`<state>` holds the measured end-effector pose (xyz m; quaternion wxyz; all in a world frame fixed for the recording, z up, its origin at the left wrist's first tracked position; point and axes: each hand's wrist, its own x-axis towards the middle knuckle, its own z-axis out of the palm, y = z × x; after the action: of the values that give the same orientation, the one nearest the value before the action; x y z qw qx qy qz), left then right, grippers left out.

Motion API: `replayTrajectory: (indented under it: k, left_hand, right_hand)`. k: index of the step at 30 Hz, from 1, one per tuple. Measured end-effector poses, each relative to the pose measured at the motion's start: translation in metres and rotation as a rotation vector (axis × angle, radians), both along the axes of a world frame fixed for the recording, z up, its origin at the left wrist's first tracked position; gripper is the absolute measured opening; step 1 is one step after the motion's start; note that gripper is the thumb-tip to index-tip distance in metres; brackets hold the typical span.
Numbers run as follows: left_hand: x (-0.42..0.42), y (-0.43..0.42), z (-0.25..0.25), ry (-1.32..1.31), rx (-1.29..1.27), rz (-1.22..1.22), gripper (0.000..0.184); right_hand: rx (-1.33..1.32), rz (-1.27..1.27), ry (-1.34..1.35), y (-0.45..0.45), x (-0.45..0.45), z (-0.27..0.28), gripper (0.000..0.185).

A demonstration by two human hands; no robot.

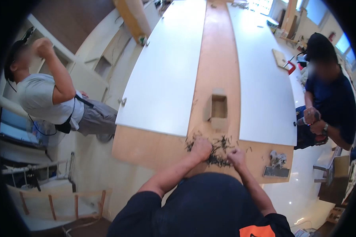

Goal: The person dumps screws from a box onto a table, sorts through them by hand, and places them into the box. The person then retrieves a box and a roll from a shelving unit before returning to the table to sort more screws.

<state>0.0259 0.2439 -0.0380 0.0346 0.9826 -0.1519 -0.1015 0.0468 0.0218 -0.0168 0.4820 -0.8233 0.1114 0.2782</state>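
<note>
Dark screws [218, 159] lie in a loose pile on the wooden table [146, 147], close to its near edge. My left hand [201, 148] rests at the pile's left side with its fingers curled; what they hold, if anything, is hidden. At the right side of the pile, my right hand [236, 157] is closed with its fingertips pinched together, and anything between them is too small to make out. Just beyond the pile stands an open cardboard box [218, 107], whose inside looks bare from here.
Two white panels [166, 71] [261, 79] lie lengthwise on the table. A crumpled grey item [278, 158] and a flat grey block [276, 172] sit at the right corner. One person stands left; another, right, holds a power drill [304, 119]. A red clamp [291, 67] grips the right edge.
</note>
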Motion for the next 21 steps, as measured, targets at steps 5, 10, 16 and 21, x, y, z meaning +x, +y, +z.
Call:
replayTrajectory:
  k: [5,10,16,21]
  left_hand:
    - [-0.002,0.003,0.013,-0.086,-0.001,-0.063,0.019]
    - [-0.009,0.000,0.004,-0.108,-0.022,-0.070,0.019]
    - [-0.013,-0.005,0.002,-0.057,-0.023,-0.077,0.019]
    - [-0.013,-0.012,0.019,-0.133,-0.077,0.068,0.020]
  right_hand:
    - [0.406,-0.183,0.128,-0.024,-0.023,-0.029,0.025]
    - [0.462,-0.176,0.244,-0.037,-0.032,-0.031,0.018]
    - [0.562,-0.242,0.332,-0.050,-0.037,-0.021,0.011]
    - [0.663,-0.283,0.361,-0.060,-0.032,-0.025,0.010]
